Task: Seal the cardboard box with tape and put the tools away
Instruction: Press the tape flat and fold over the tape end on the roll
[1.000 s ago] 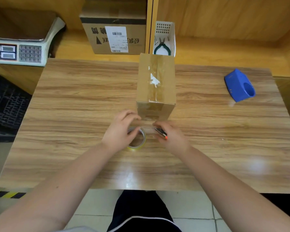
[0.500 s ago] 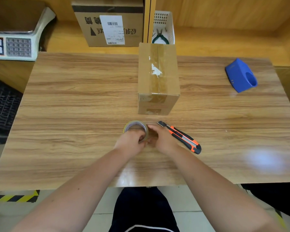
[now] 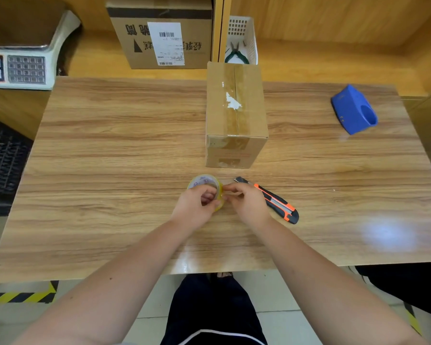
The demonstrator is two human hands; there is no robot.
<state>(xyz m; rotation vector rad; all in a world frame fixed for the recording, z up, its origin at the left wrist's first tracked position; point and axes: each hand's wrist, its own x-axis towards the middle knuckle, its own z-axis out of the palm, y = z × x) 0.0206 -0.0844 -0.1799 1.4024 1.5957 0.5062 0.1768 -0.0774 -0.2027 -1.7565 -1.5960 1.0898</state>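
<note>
A small cardboard box (image 3: 235, 113) stands on the wooden table (image 3: 110, 170), its top seam covered with clear tape. In front of it my left hand (image 3: 194, 207) grips a roll of clear tape (image 3: 204, 184) with fingers through its core. My right hand (image 3: 246, 204) pinches the roll's right edge, where the loose tape end sits. An orange and black utility knife (image 3: 275, 204) lies on the table just right of my right hand, untouched.
A blue tape dispenser (image 3: 353, 109) lies at the table's far right. Behind the table a shelf holds a larger cardboard box (image 3: 164, 38), a white basket (image 3: 241, 38) with green pliers (image 3: 235, 54), and a weighing scale (image 3: 23, 61) at the left.
My right hand let go of the utility knife, which now lies on the table. Both hands drew back from the box and came together on the tape roll.
</note>
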